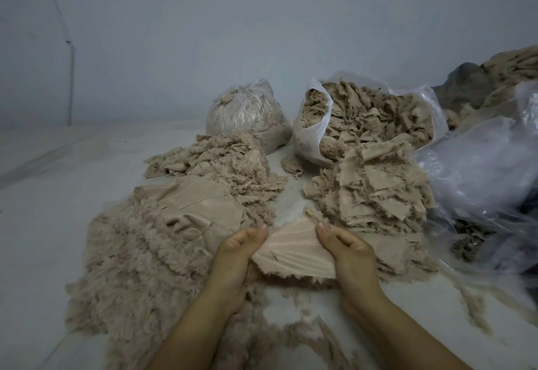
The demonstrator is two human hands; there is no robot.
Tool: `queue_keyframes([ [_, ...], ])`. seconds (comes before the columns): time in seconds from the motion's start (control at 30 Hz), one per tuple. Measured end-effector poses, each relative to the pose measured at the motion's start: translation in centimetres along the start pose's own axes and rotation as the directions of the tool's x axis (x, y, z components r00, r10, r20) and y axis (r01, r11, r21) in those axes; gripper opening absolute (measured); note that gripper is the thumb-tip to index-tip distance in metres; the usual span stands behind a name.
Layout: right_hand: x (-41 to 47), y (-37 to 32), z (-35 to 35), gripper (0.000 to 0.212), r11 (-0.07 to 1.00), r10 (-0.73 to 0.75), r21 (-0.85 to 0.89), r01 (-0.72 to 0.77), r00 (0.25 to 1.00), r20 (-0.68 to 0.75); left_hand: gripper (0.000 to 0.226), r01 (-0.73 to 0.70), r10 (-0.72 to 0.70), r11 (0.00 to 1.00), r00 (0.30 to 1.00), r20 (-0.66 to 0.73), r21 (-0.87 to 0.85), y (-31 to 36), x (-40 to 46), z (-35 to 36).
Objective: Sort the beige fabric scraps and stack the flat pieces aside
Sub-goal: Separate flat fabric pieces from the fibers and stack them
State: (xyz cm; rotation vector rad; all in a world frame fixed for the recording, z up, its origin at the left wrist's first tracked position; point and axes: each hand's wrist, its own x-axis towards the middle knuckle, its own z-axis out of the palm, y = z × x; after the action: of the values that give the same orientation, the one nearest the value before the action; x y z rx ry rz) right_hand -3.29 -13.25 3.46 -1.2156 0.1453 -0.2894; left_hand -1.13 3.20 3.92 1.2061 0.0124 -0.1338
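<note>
left hand (241,248): fingers curled, pinching the left edge of the flat piece, thumb on top.
right hand (345,248): same grip on the right edge; piece stretched between the two.
flat piece (291,253): ribbed beige scrap, lifted just above the floor litter, centre-low in view, fringe along its lower edge.
handling: looks light, limp, stretchy; will sag and fold if held at one point. Take it at two opposite edges, as now; the frayed fringe probably sheds, so avoid gripping there.
flat stack (375,192): layered flat pieces at 1 o'clock from the hands, near; likely drop target.
fluffy heap (139,259): big shaggy pile at 9–10 o'clock, touching the left wrist area; a few smooth panels lie on its top.
smaller heap (221,154): 11 o'clock, further out.
open bag (314,125): 12–1 o'clock, full of scraps, spilling toward the stack.
tied bag (247,113): 12 o'clock, beside the open one.
loose plastic (480,165): 2–3 o'clock.
</note>
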Motion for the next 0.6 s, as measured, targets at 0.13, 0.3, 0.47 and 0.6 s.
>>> queue_keyframes([
  [0.13, 0.1, -0.3, 0.2, 0.015, 0.998, -0.054, 0.018, 0.056, 0.996, -0.068, 0.019, -0.015, 0.013, 0.998, 0.999, -0.035, -0.055, 0.2, 0.2, 0.2],
  [0.3, 2.3, -0.7, -2.7, 0.03, 0.954, -0.113, -0.294, 0.055, 0.977, -0.182, 0.022, -0.098, 0.104, 0.992, 0.992, -0.067, 0.08, 1.6, 0.3, -1.2],
  [0.47, 2.8, -1.2, -4.3, 0.031, 0.386, -0.345, -0.919, 0.083, 0.937, -0.06, 0.02, -0.228, 0.087, 0.568, 0.972, 0.218, 0.791, 3.2, -0.8, -2.1],
  [0.6, 1.0, -0.8, -2.2, 0.014, 0.367, -0.436, -0.834, 0.413, 0.868, 0.238, 0.009, -0.442, 0.062, 0.27, 0.894, 0.443, 0.855, 4.7, -2.3, -3.8],
])
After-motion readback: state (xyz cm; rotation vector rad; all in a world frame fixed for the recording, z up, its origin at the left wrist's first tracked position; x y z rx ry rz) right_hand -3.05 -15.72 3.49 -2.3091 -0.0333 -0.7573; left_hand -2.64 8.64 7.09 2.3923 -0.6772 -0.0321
